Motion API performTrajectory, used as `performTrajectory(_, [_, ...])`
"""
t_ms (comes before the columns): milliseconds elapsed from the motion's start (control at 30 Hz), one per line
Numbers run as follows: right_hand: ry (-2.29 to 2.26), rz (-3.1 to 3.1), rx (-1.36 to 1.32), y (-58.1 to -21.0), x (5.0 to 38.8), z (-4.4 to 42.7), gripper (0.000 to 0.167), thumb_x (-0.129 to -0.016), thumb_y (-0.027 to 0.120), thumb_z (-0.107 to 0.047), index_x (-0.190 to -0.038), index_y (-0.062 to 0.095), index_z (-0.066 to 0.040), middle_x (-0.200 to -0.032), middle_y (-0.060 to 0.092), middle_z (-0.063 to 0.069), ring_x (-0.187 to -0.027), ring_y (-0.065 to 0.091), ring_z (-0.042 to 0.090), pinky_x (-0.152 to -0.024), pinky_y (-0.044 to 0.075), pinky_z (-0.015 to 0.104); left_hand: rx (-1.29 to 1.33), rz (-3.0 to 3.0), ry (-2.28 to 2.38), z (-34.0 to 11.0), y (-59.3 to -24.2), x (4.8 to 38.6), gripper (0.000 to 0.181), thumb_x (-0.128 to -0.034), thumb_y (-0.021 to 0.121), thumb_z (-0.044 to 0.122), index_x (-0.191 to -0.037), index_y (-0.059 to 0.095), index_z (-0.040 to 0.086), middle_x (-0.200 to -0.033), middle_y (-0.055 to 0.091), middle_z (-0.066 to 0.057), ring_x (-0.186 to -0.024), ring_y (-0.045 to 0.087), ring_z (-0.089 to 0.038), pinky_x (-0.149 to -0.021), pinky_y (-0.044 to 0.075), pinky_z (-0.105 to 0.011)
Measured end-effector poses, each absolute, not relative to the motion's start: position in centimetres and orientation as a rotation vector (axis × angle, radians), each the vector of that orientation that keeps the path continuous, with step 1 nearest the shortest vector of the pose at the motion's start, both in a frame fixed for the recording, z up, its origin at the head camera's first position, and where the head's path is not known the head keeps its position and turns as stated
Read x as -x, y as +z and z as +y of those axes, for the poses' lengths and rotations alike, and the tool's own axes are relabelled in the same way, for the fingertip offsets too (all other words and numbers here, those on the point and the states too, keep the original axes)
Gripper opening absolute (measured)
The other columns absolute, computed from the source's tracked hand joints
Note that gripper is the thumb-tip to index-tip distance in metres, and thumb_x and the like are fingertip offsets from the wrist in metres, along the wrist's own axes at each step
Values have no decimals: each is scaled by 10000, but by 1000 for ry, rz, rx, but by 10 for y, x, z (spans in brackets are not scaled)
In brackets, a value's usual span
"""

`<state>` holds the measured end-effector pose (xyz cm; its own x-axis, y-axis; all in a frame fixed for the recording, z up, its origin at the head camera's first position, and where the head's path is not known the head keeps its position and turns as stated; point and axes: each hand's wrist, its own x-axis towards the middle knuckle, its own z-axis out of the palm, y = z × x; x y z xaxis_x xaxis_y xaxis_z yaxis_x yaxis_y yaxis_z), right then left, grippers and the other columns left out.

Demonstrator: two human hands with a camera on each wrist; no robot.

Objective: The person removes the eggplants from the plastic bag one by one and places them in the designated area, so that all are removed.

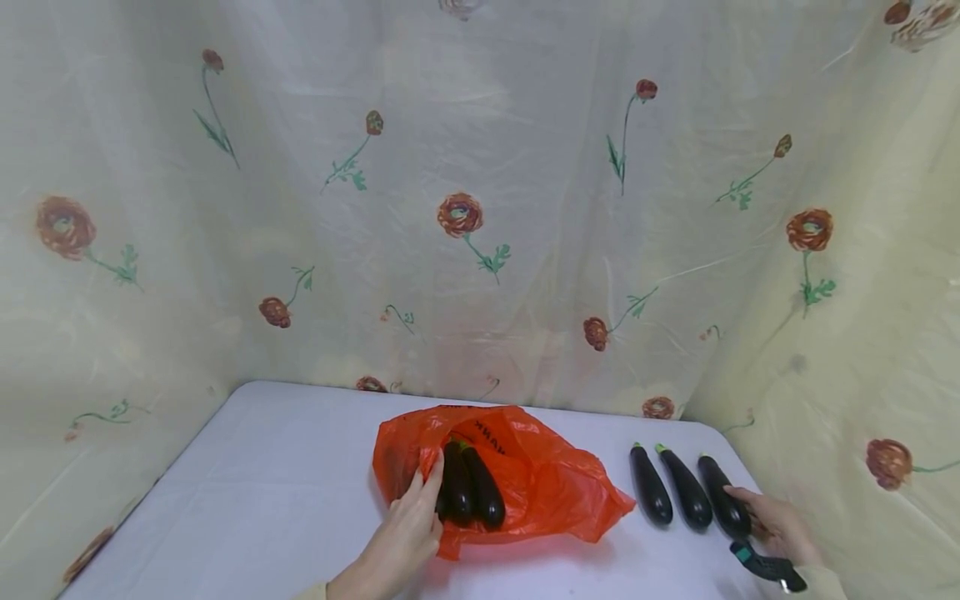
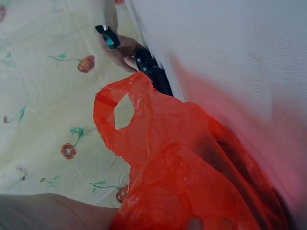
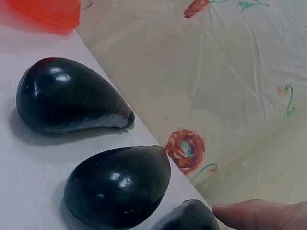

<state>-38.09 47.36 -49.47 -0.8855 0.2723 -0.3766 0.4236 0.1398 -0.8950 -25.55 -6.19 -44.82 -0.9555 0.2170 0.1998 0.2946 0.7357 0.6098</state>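
The left hand is pinching the near-left edge of a crinkled, translucent red-orange plastic bag with dark printed lettering, its mouth gaping toward the person; inside it at least two glossy, elongated, blackish-purple eggplants are lying side by side, just beside the fingers; in the left wrist view a looped bag handle is standing out from the bag.

The right hand is gripping the rightmost glossy blackish eggplant from its right side, thumb touching it in the right wrist view, the other fingers being out of that view; this eggplant is lying near the table's right edge, while a middle green-tipped dark eggplant and a left green-tipped dark eggplant are lying beside it in a row, right of the bag.

A black wrist strap with a teal patch is circling the right wrist; a white-covered table is supporting everything; a pale, flower-printed curtain is hanging behind.
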Motion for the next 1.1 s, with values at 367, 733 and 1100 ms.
performTrajectory(367, [-2080,2078,-856,-496,384,475,252,-890,636,-193,-638,639,-199,-654,621,-83,-634,613,43,-647,538,236,392,-2852,-1068,-62,-446,255,815,-825,595,-51,-1536,212,53,-1508,269,-336,-558,508,-161,-754,554,-456])
performTrajectory(733, [-2075,2057,-822,-494,385,479,665,-986,457,-267,-1504,198,60,-1164,554,153,-849,526,49,-683,504,197,373,-2876,-1111,-62,-445,256,810,-838,597,-46,-1538,204,58,-1524,252,-319,-575,529,-156,-752,562,-442])
performTrajectory(1100, [-2122,2049,-677,-481,378,479,462,-945,545,-333,-1330,456,-94,-1142,526,82,-752,523,-42,-744,502,175,400,-2848,-1061,-62,-446,255,802,-829,593,-44,-1532,218,43,-1524,257,-315,-563,518,-155,-703,551,-422])
